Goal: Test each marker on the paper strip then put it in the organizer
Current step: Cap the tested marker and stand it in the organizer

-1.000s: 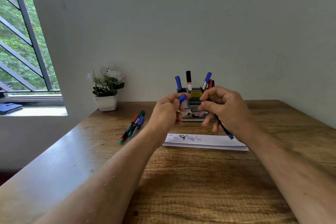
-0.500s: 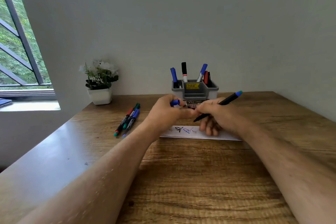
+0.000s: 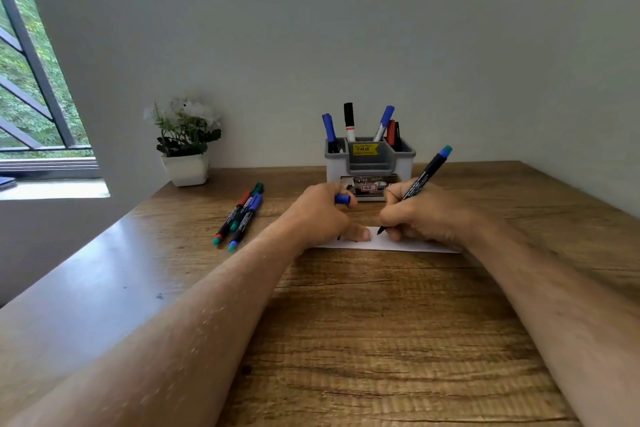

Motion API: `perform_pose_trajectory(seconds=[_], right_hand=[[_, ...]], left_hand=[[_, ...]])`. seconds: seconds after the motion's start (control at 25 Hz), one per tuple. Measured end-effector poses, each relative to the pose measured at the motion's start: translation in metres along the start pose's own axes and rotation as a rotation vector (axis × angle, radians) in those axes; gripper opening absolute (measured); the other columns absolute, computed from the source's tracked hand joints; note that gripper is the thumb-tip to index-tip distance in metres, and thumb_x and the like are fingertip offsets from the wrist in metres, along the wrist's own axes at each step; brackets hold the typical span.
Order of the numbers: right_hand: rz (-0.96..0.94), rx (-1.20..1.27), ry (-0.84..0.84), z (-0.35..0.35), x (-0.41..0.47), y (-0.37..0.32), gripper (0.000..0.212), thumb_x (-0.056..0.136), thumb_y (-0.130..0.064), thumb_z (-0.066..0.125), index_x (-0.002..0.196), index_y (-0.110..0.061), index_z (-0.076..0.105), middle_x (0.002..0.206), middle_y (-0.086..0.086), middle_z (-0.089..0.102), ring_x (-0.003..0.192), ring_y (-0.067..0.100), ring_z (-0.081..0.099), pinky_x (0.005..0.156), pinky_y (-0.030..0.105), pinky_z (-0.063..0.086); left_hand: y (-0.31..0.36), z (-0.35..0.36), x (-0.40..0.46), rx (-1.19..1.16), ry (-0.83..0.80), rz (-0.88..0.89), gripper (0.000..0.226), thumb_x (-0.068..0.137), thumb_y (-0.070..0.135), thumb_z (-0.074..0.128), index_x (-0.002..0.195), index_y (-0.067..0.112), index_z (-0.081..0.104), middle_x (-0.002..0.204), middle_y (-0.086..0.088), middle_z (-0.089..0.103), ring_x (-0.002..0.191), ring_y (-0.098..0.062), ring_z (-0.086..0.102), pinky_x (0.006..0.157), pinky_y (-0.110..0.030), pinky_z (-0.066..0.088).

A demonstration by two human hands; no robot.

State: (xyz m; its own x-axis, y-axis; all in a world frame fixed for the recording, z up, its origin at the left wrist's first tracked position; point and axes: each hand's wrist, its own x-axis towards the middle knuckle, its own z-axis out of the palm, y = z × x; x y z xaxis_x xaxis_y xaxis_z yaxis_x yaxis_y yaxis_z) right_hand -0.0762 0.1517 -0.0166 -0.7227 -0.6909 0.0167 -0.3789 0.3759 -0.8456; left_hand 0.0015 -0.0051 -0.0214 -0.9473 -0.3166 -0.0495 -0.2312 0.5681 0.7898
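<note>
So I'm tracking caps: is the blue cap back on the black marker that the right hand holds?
No, the small blue cap is pinched in the left hand, while the right hand holds the black marker tip-down at the white paper strip.
</note>
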Motion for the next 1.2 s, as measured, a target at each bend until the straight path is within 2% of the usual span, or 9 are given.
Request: perform_pose_trajectory(seconds=[0.2,0.4,0.6,0.72,0.92,1.2], right_hand=[[-0.022,-0.088,0.022,0.0033,0.0049,0.0035,0.027,0.077,-0.004,0.069,0.057,-0.015,0.054,0.05,0.001,0.056,0.051,0.014,0.053,0.06,0.035,0.045],[-0.01,-0.021,-0.001,0.0031,0.0056,0.0015,0.036,0.077,0.005,0.065,0.053,-0.014,0.047,0.048,0.004,0.048,0.046,0.016,0.05,0.051,0.03,0.043],[-0.006,-0.078,0.046,0.0046,0.0072,0.0043,0.027,0.08,-0.005,0.068,0.06,-0.014,0.053,0.048,0.001,0.056,0.048,0.013,0.053,0.059,0.034,0.045],[-0.006,-0.05,0.064,0.0037,0.0082,0.0056,0.032,0.078,-0.002,0.068,0.055,-0.015,0.049,0.046,0.001,0.051,0.048,0.017,0.05,0.057,0.034,0.046],[-0.013,-0.084,0.041,0.0047,0.0059,0.0037,0.025,0.079,-0.005,0.068,0.06,-0.013,0.054,0.047,0.0,0.055,0.046,0.012,0.052,0.057,0.032,0.042],[-0.039,-0.085,0.04,0.0045,0.0045,0.0021,0.032,0.079,0.0,0.067,0.056,-0.013,0.048,0.046,0.0,0.049,0.044,0.012,0.05,0.054,0.03,0.044]], left_hand=[[-0.0009,-0.0002,0.0029,-0.01,-0.014,-0.002,0.045,0.069,0.018,0.086,0.105,0.024,0.059,0.108,-0.001,0.058,0.099,-0.018,0.054,0.088,-0.037,0.041],[-0.001,-0.0001,0.0043,-0.013,-0.016,-0.01,0.045,0.069,0.017,0.086,0.104,0.024,0.059,0.109,-0.001,0.058,0.098,-0.017,0.053,0.086,-0.036,0.04],[0.0007,0.0002,0.0037,-0.003,-0.027,-0.016,0.044,0.071,0.017,0.084,0.105,0.024,0.058,0.106,-0.001,0.057,0.098,-0.019,0.053,0.089,-0.037,0.041],[0.0014,0.0003,0.0028,0.0,-0.023,-0.017,0.044,0.071,0.017,0.085,0.105,0.024,0.058,0.102,0.0,0.057,0.096,-0.018,0.053,0.094,-0.039,0.043],[0.0016,0.0002,0.002,0.004,-0.024,-0.024,0.043,0.072,0.017,0.084,0.105,0.024,0.058,0.105,-0.002,0.058,0.095,-0.019,0.053,0.089,-0.038,0.041],[0.0026,0.001,0.0016,-0.002,-0.015,-0.036,0.041,0.072,0.016,0.084,0.101,0.024,0.058,0.101,0.0,0.057,0.094,-0.017,0.053,0.09,-0.038,0.04]])
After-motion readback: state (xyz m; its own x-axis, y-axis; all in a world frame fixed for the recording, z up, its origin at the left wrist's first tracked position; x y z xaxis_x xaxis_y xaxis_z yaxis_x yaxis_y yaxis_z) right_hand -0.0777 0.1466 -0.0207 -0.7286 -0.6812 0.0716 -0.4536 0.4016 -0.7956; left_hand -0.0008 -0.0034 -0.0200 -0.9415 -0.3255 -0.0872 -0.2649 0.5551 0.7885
